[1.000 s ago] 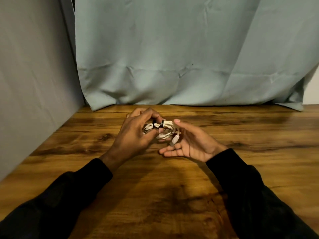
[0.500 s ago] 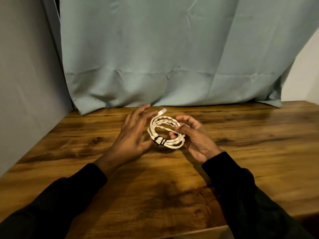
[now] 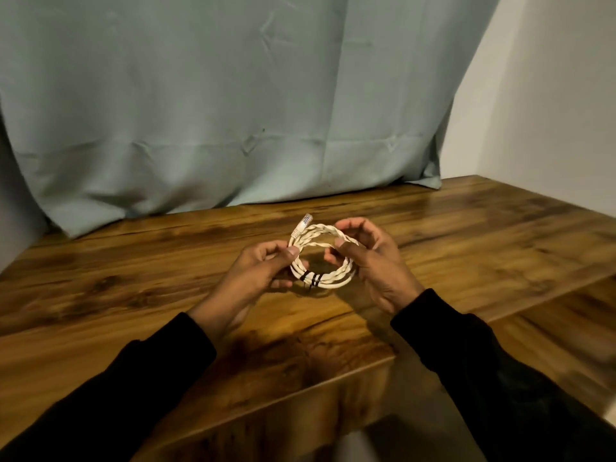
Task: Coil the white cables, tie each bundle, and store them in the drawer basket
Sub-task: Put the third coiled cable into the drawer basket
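My left hand (image 3: pixel 256 273) & right hand (image 3: pixel 370 258) pinch the coiled ethernet cable (image 3: pixel 321 258), black tie (image 3: pixel 311 278) on; drawer basket not in view, storing left.

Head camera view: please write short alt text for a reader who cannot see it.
Two bare hands, left hand and right hand, hold a coiled white braided cable bound by a thin black tie above a dark wooden table. A pale green fabric curtain hangs behind.
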